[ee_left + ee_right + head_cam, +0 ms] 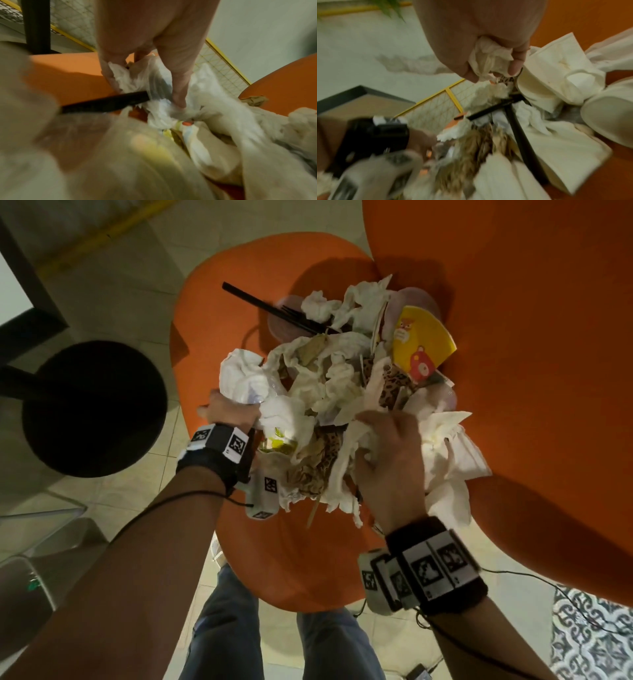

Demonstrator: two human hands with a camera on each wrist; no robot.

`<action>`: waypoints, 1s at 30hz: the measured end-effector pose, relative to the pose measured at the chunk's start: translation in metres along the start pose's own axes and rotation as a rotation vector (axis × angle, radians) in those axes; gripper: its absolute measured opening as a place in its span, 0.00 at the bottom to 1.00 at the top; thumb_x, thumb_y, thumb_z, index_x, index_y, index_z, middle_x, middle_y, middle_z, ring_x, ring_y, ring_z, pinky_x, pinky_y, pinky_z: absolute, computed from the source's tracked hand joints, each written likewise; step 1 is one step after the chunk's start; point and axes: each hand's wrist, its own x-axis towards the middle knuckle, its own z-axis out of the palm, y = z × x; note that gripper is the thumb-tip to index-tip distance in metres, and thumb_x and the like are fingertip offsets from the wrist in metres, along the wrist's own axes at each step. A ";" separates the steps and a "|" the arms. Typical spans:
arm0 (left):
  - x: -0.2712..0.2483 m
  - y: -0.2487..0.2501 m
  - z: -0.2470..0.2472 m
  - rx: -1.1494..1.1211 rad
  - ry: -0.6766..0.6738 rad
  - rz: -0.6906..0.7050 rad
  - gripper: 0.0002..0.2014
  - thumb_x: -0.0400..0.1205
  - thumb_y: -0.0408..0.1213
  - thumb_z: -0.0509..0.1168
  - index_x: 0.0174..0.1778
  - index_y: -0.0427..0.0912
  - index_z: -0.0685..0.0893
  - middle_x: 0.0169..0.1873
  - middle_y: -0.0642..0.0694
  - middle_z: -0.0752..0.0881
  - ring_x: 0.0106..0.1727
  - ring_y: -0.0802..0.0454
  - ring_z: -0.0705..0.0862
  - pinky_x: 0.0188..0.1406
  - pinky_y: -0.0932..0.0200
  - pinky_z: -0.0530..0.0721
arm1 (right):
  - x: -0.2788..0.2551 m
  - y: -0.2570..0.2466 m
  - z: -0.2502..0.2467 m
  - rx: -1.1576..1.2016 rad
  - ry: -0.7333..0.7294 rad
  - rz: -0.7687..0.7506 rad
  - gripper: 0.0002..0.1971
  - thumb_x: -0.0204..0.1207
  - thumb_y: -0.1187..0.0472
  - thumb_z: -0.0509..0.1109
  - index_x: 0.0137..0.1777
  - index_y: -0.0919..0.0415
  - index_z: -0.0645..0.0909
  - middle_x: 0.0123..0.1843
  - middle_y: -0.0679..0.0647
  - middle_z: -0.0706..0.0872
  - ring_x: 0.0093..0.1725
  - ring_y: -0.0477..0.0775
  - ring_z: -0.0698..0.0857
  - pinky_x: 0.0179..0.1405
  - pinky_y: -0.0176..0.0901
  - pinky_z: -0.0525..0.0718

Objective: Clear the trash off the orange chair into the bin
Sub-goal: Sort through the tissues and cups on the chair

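Note:
A heap of trash (335, 392) covers the seat of the orange chair (301, 559): crumpled white napkins, leopard-print wrappers, a black fork (274, 308) and a yellow cartoon-print paper (423, 344). My left hand (229, 409) grips a crumpled white plastic wrapper (145, 82) at the heap's left edge, with a black utensil handle (104, 103) beside it. My right hand (390, 446) clutches a wad of white napkin (489, 63) at the heap's near right side. White paper sheets (556, 75) lie just past its fingers. No bin shows clearly.
A round black stool (92, 409) stands on the tiled floor left of the chair. The chair's tall orange back (531, 337) rises on the right. A patterned rug (592, 642) and cables lie at lower right. My jeans-clad legs (284, 635) stand at the seat's front edge.

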 end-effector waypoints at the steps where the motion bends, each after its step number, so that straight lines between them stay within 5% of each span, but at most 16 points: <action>1: 0.002 -0.001 -0.002 0.021 -0.030 0.005 0.36 0.70 0.37 0.75 0.72 0.38 0.68 0.66 0.39 0.76 0.68 0.39 0.76 0.63 0.51 0.76 | -0.006 0.002 0.005 -0.046 -0.059 0.021 0.27 0.63 0.58 0.58 0.64 0.57 0.78 0.63 0.62 0.74 0.58 0.61 0.78 0.50 0.53 0.85; 4: 0.000 0.005 -0.003 -0.012 -0.034 -0.020 0.38 0.70 0.41 0.77 0.73 0.36 0.67 0.52 0.46 0.75 0.70 0.40 0.75 0.63 0.52 0.75 | -0.020 0.007 0.016 -0.191 -0.260 0.097 0.28 0.69 0.60 0.67 0.72 0.51 0.73 0.69 0.61 0.70 0.66 0.62 0.74 0.60 0.59 0.82; 9: -0.018 0.014 -0.003 -0.047 0.101 -0.037 0.43 0.65 0.48 0.79 0.71 0.38 0.67 0.72 0.37 0.64 0.61 0.44 0.75 0.52 0.54 0.76 | -0.033 0.006 0.023 -0.275 -0.428 0.077 0.38 0.71 0.47 0.72 0.79 0.51 0.61 0.74 0.59 0.63 0.72 0.61 0.66 0.65 0.54 0.79; 14: -0.022 -0.003 -0.015 -0.275 0.096 0.117 0.42 0.59 0.48 0.82 0.65 0.39 0.71 0.62 0.41 0.78 0.57 0.47 0.82 0.51 0.55 0.83 | -0.031 0.008 0.034 -0.540 -0.634 0.037 0.49 0.68 0.49 0.77 0.81 0.49 0.49 0.79 0.60 0.57 0.75 0.63 0.63 0.71 0.57 0.73; 19: -0.043 -0.005 -0.043 -0.492 0.137 0.212 0.34 0.65 0.38 0.80 0.64 0.41 0.71 0.54 0.48 0.81 0.52 0.54 0.83 0.43 0.68 0.81 | -0.025 0.016 0.040 -0.567 -0.588 0.033 0.36 0.70 0.69 0.71 0.76 0.53 0.62 0.75 0.60 0.63 0.69 0.64 0.69 0.63 0.54 0.80; 23: -0.065 -0.023 -0.058 -0.640 0.026 0.162 0.35 0.65 0.37 0.80 0.66 0.43 0.72 0.56 0.50 0.83 0.55 0.55 0.84 0.52 0.57 0.85 | -0.015 0.022 0.037 -0.451 -0.473 0.059 0.25 0.73 0.70 0.68 0.70 0.55 0.73 0.69 0.59 0.71 0.64 0.61 0.75 0.57 0.50 0.81; 26: -0.079 -0.043 -0.050 -0.634 -0.213 0.078 0.40 0.59 0.42 0.83 0.68 0.44 0.75 0.58 0.46 0.86 0.57 0.48 0.86 0.51 0.49 0.87 | -0.005 0.023 0.036 -0.359 -0.415 0.082 0.17 0.74 0.62 0.65 0.63 0.56 0.77 0.64 0.58 0.75 0.58 0.60 0.78 0.50 0.54 0.84; 28: -0.090 -0.053 -0.036 -0.542 -0.329 0.004 0.41 0.56 0.42 0.84 0.65 0.43 0.75 0.57 0.44 0.85 0.58 0.43 0.86 0.51 0.46 0.87 | 0.004 0.018 0.029 -0.278 -0.341 0.093 0.18 0.72 0.59 0.67 0.62 0.57 0.78 0.63 0.58 0.76 0.56 0.62 0.79 0.48 0.57 0.85; 30: -0.100 -0.057 -0.022 -0.356 -0.305 -0.009 0.39 0.61 0.37 0.82 0.67 0.42 0.72 0.57 0.46 0.80 0.61 0.41 0.81 0.49 0.50 0.85 | 0.010 0.011 0.019 -0.205 -0.243 0.075 0.20 0.68 0.63 0.72 0.62 0.59 0.79 0.65 0.61 0.74 0.55 0.64 0.80 0.47 0.56 0.86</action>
